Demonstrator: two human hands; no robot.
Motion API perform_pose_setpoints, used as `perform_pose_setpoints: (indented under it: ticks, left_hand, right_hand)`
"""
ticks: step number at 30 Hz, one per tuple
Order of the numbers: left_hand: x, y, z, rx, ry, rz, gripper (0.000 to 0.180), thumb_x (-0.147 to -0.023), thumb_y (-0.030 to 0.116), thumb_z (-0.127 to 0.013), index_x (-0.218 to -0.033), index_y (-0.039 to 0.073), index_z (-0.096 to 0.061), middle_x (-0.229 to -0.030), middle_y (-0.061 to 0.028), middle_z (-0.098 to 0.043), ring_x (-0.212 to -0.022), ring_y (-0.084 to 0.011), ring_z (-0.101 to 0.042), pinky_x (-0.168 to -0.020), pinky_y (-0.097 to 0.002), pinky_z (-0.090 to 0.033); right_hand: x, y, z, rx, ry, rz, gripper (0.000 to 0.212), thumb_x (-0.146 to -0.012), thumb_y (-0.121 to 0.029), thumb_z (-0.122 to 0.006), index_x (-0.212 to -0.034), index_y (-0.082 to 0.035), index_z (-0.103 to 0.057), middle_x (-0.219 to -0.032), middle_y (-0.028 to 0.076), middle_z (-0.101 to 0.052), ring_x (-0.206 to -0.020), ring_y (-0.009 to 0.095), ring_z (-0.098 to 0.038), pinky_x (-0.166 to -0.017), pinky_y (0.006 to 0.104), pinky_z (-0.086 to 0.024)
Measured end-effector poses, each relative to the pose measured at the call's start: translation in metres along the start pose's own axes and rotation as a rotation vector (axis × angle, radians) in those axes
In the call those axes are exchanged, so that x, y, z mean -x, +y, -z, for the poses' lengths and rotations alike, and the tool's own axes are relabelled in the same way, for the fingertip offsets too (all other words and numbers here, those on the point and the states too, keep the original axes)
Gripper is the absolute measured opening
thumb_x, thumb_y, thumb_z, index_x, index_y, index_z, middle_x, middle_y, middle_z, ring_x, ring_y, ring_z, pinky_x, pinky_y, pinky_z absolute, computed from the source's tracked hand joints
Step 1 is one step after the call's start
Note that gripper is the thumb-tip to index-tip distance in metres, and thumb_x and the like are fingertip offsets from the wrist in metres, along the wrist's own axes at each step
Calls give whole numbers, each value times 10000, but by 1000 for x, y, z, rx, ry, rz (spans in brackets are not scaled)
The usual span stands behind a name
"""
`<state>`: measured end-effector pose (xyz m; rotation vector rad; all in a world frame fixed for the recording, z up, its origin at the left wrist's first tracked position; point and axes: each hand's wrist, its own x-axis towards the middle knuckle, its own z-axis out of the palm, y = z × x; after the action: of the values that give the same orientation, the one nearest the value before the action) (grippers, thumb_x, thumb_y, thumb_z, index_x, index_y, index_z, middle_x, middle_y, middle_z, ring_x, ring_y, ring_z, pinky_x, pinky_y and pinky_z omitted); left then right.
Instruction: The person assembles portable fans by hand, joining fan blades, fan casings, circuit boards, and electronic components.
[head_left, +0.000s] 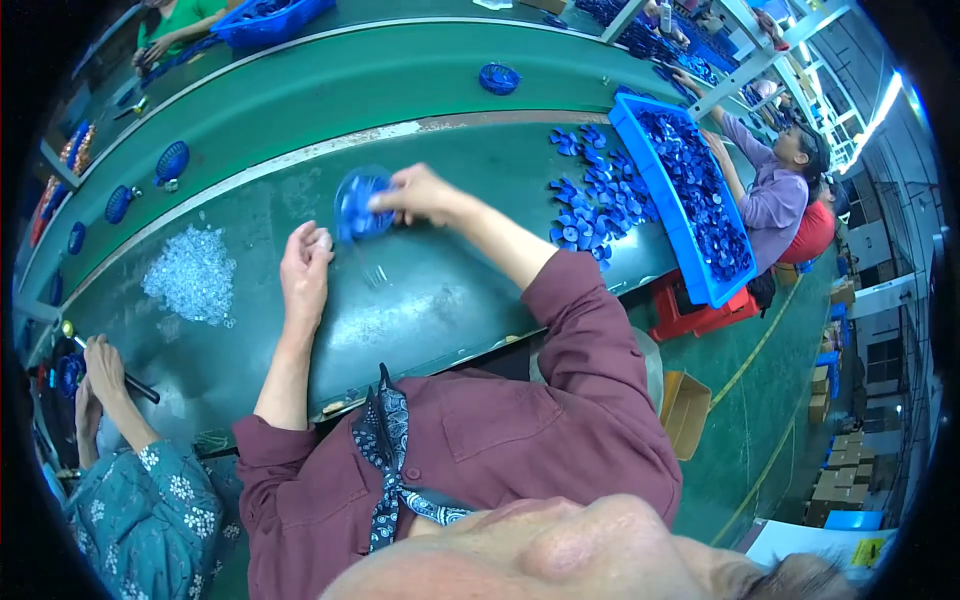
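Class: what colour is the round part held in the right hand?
Blue round part, right hand; head view.

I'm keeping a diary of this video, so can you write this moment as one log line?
right hand: holds blue round part | left hand: pinches something small, beside part | surface: green table | nearby: clear pieces pile

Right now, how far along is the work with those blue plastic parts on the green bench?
Done: blue round pieces already lie on the conveyor belt. In hand: the right hand holds a blue round part over the bench; the left hand pinches something small beside it. Left: a pile of loose blue parts, a full blue bin and a heap of clear small pieces.
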<state>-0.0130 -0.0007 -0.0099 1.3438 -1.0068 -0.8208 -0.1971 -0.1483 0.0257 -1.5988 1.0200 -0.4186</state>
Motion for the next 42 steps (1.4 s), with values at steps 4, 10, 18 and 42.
perform_pose_setpoints:
  ticks: [4,10,18,42]
  left_hand:
    - [2,4,0,150,35,36,301,-940,167,-545,-1153,-45,-520,-970,-113,-618,-829,-156,-610,-710,-269,-505]
    - [5,1,-5,35,-34,-10,225,-928,108,-528,-1105,-30,-535,-863,-69,-623,-739,-110,-596,-652,-246,-493]
    - [0,-16,-13,-190,-56,-57,192,-880,120,-556,-1037,15,-589,-805,-110,-653,-708,-168,-646,-647,-301,-518]
    - [9,-5,-4,-86,-170,-26,364,-879,143,-609,-1184,-17,-492,-836,-42,-579,-709,-83,-558,-583,-246,-487]
  right_hand:
    - [-32,20,66,-709,310,43,271,-797,-87,-708,-994,62,-597,-859,172,-657,-691,213,-661,-561,290,-557]
    - [-25,67,177,1037,776,10,375,-697,-157,-636,-1039,-2,-626,-1009,227,-639,-954,404,-601,-873,460,-480]
    - [0,113,260,1260,655,-81,201,-790,-110,-511,-906,-36,-658,-948,226,-653,-918,362,-635,-803,491,-501]
    - [71,-13,-48,552,165,574,328,-777,-41,-654,-1100,-14,-602,-919,138,-619,-770,233,-643,-693,334,-515]
